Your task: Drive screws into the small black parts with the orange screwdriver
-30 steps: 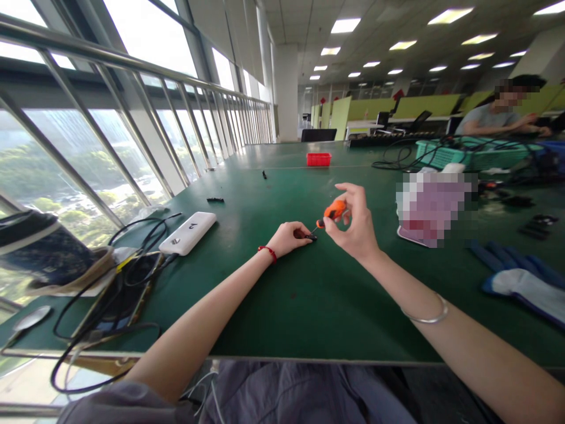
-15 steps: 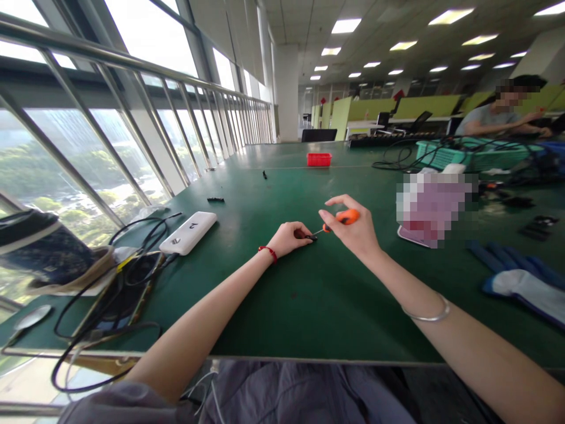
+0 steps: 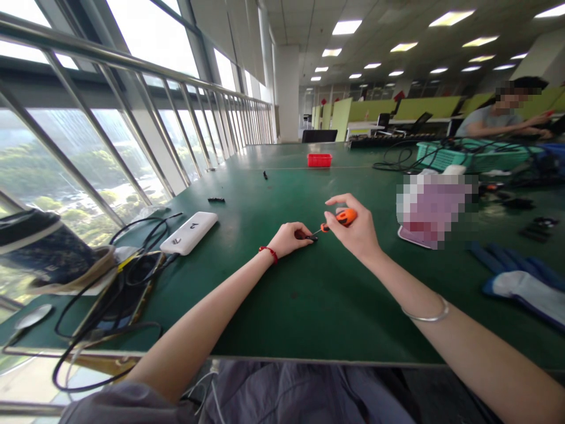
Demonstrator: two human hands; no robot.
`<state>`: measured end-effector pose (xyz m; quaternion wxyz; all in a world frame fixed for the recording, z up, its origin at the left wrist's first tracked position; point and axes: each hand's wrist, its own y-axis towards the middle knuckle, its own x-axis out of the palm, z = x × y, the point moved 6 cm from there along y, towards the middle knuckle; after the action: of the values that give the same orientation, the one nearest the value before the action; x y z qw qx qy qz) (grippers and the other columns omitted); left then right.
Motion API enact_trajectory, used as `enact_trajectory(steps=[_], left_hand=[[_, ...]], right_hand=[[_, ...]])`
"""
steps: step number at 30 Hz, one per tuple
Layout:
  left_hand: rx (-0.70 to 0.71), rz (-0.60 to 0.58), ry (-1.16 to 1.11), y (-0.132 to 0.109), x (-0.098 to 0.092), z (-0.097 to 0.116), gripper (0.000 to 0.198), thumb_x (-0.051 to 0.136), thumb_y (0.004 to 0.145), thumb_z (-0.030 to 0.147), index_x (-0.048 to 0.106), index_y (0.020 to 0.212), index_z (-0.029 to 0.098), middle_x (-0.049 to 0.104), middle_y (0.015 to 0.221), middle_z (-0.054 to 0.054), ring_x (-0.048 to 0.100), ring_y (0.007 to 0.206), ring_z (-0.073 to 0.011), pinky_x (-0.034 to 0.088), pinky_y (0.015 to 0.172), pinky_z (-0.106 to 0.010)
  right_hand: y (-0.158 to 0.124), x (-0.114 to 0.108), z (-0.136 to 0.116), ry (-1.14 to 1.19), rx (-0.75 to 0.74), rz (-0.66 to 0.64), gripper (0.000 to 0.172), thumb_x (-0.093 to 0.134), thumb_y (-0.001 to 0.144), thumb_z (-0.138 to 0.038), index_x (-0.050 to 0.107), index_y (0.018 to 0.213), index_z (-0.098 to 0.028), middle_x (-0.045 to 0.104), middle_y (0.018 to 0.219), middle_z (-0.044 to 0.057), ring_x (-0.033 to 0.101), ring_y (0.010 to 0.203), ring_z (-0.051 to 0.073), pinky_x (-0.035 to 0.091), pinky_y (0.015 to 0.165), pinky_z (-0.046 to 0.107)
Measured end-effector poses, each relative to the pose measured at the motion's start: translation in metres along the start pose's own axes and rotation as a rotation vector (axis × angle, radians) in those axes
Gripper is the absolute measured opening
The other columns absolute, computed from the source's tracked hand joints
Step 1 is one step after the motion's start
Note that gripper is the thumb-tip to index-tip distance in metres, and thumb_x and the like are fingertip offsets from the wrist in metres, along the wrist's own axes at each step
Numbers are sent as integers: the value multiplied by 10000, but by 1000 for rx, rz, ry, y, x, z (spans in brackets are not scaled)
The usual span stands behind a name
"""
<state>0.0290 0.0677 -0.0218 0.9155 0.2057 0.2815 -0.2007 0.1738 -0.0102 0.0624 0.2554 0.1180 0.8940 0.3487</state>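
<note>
Your left hand [image 3: 289, 237] rests on the green desk [image 3: 309, 306] near its middle. Its grip is closed on a small black part [image 3: 310, 237], which it presses down to the surface. Your right hand [image 3: 357, 232] has its grip closed, with the fingertips around the orange handle of a small screwdriver [image 3: 341, 218]. The thin metal shaft slopes down to the left, and its tip meets the part just beside your left fingers.

I think the work goes best if you hold the shaft straight over the point where it enters, press lightly and turn only with the fingertips. Such a fine tip slips easily, and your fingers are very near to it.

The part is too small to show details; it looks hard, dark and matt. The handle is short, rounded, of smooth plastic. The desk cover is a matt green mat, which probably helps against sliding. To the left lies a white power bank [image 3: 189, 232], flat with rounded edges, far behind it a red tray [image 3: 319, 159], and at the right soft blue gloves [image 3: 516, 274]
</note>
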Motion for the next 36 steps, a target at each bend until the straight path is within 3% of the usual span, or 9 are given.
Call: enact_trajectory(steps=[4, 7, 10, 14, 21, 31, 36], left_hand=[[29, 21, 66, 0, -1, 2, 140, 675, 682, 239, 663, 773, 134, 651, 708, -16, 557, 622, -111, 455, 598, -223], [76, 38, 131, -1, -1, 6, 119, 662, 684, 232, 657, 762, 142, 654, 759, -20, 567, 669, -120, 464, 650, -238], [104, 36, 168, -2, -1, 8, 104, 648, 686, 221, 651, 762, 150, 651, 796, -23, 580, 714, -129, 472, 690, -246], [126, 23, 184, -2, 0, 9, 102, 634, 680, 194, 647, 773, 153, 641, 814, -26, 581, 739, -135, 476, 712, -252], [154, 22, 192, -1, 0, 10, 100, 626, 678, 178, 641, 772, 147, 626, 809, -25, 576, 727, -132, 481, 710, -256], [145, 31, 262, -2, 0, 12, 105, 636, 682, 194, 656, 777, 155, 615, 825, -28, 571, 748, -139, 479, 729, -264], [125, 57, 383, -2, -2, 11, 118, 662, 682, 266, 684, 755, 177, 618, 815, -27, 555, 757, -161, 460, 765, -304]], right_hand=[[0, 2, 0, -1, -16, 5, 334, 619, 693, -329, 523, 995, -223, 520, 627, -51, 479, 498, 114, 376, 508, 238], [0, 2, 1, -56, 9, 9, 183, 569, 755, -397, 536, 744, -217, 515, 577, -33, 479, 497, 120, 361, 520, 247], [1, -3, 2, -80, 14, 65, 296, 523, 789, -397, 444, 569, -214, 474, 512, -25, 455, 491, 122, 349, 535, 252], [4, -11, 7, -87, 28, 138, 295, 520, 783, -371, 430, 550, -215, 448, 494, -27, 436, 481, 122, 336, 529, 253], [5, -10, 13, -101, 40, 143, 278, 511, 780, -373, 459, 561, -209, 454, 504, -25, 444, 501, 120, 328, 533, 245], [10, -11, 14, -115, 106, 71, 278, 502, 763, -370, 417, 550, -214, 437, 502, -27, 435, 512, 123, 345, 558, 249], [31, 0, 13, -149, 128, -115, 321, 490, 767, -443, 483, 558, -200, 531, 547, -3, 496, 570, 137, 359, 588, 249]])
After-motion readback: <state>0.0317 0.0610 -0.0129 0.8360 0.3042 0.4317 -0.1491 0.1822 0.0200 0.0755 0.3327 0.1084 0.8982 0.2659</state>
